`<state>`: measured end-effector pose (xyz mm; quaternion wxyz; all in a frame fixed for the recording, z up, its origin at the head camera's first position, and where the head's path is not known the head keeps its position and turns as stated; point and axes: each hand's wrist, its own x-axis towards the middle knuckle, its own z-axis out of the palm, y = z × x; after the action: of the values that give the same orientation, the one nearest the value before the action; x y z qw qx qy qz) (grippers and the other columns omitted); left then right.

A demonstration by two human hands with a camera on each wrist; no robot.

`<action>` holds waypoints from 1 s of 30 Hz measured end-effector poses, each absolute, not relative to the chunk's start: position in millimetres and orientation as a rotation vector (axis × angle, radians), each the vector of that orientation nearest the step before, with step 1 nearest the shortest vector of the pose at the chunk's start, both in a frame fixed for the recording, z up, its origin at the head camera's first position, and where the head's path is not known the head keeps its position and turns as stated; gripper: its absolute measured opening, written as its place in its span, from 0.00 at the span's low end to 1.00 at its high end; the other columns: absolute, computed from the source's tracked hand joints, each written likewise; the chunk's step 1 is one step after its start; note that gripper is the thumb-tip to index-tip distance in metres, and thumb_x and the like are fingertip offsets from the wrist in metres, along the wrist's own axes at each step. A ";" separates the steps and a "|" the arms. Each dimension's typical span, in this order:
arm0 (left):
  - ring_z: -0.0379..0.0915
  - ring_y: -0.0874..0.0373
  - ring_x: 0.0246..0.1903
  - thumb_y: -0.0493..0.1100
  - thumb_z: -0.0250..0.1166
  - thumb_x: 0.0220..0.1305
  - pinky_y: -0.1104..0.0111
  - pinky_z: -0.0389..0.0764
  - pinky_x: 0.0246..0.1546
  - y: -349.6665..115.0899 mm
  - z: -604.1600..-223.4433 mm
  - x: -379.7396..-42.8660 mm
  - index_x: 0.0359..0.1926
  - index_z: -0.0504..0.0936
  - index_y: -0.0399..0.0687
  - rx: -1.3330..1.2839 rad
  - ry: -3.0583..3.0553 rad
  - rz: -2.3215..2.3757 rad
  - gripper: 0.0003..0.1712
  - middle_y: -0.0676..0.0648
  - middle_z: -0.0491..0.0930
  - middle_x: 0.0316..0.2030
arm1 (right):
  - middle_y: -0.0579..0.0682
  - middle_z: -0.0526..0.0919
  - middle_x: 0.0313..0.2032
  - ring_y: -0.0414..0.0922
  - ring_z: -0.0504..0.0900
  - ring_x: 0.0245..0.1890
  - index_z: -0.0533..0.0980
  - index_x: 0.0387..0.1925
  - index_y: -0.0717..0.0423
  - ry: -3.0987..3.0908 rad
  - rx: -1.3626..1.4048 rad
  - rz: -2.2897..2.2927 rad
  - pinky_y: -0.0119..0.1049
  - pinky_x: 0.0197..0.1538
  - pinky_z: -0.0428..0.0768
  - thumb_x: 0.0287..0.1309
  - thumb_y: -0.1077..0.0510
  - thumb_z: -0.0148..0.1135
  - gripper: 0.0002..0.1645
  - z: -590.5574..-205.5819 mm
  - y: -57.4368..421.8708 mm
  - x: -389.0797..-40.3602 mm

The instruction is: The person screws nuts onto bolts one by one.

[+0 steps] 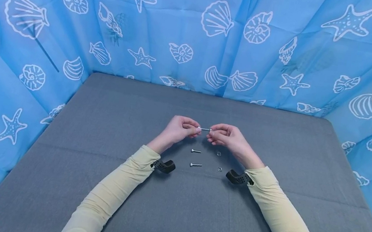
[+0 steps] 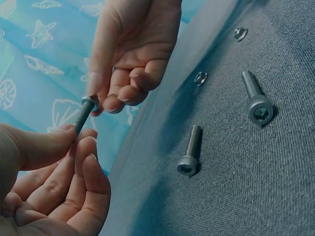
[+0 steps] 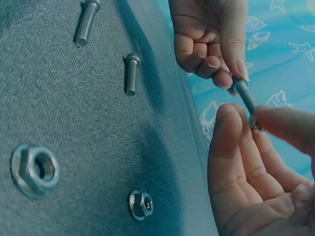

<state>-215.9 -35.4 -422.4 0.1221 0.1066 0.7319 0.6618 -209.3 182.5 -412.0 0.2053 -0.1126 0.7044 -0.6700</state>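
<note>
Over the grey table, my left hand (image 1: 181,129) pinches a silver socket head bolt (image 1: 205,129) by its head, between thumb and fingers. The shank points across to my right hand (image 1: 231,139). There a small flange nut (image 3: 256,123) is pinched between thumb and fingertips, at the threaded end of the bolt. In the left wrist view the nut (image 2: 90,101) sits on the bolt's tip, partly covered by the right fingers. The bolt head (image 3: 239,85) shows at the left thumb in the right wrist view.
Two more socket head bolts, one nearer (image 1: 196,165) and one farther (image 1: 196,151), lie on the grey cloth table (image 1: 172,210). Two loose flange nuts (image 3: 37,170) (image 3: 141,205) lie right of them. A blue shell-print curtain (image 1: 185,23) hangs around the table.
</note>
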 end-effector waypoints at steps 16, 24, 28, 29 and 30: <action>0.80 0.38 0.40 0.34 0.66 0.62 0.51 0.82 0.42 -35.5 -418.9 -216.0 0.41 0.82 0.31 0.286 2.144 1.940 0.09 0.40 0.85 0.32 | 0.70 0.80 0.42 0.46 0.84 0.37 0.66 0.53 0.78 1.940 -0.276 -1.885 0.40 0.43 0.84 0.68 0.60 0.55 0.23 -411.5 182.8 -210.3; 0.80 0.39 0.39 0.35 0.66 0.62 0.52 0.83 0.41 -35.6 -418.7 -215.4 0.40 0.82 0.31 0.291 2.148 1.936 0.09 0.41 0.85 0.31 | 0.68 0.80 0.43 0.45 0.84 0.37 0.63 0.57 0.77 1.958 -0.346 -1.917 0.46 0.46 0.83 0.64 0.66 0.58 0.25 -412.3 183.2 -209.1; 0.80 0.38 0.39 0.35 0.66 0.62 0.52 0.83 0.42 -34.7 -419.7 -215.6 0.40 0.82 0.31 0.303 2.139 1.941 0.09 0.40 0.85 0.31 | 0.64 0.83 0.40 0.44 0.84 0.36 0.65 0.55 0.79 1.985 -0.331 -1.897 0.44 0.44 0.84 0.64 0.65 0.59 0.24 -412.9 181.2 -208.9; 0.80 0.38 0.39 0.35 0.66 0.62 0.52 0.83 0.42 -34.7 -419.7 -215.5 0.40 0.82 0.31 0.297 2.138 1.942 0.09 0.40 0.85 0.31 | 0.63 0.83 0.39 0.44 0.84 0.36 0.65 0.54 0.80 1.984 -0.325 -1.891 0.42 0.43 0.84 0.64 0.64 0.59 0.25 -413.3 180.9 -208.9; 0.80 0.38 0.39 0.35 0.66 0.62 0.51 0.83 0.42 -34.7 -419.6 -215.5 0.40 0.82 0.31 0.290 2.141 1.940 0.09 0.40 0.85 0.31 | 0.62 0.83 0.39 0.44 0.84 0.35 0.65 0.54 0.80 1.978 -0.313 -1.890 0.40 0.42 0.84 0.65 0.63 0.59 0.25 -413.5 180.8 -208.9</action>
<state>-215.5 -34.7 -419.6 0.1186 0.0991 0.7321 0.6634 -208.9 180.8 -413.5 0.1928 -0.1115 0.7050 -0.6734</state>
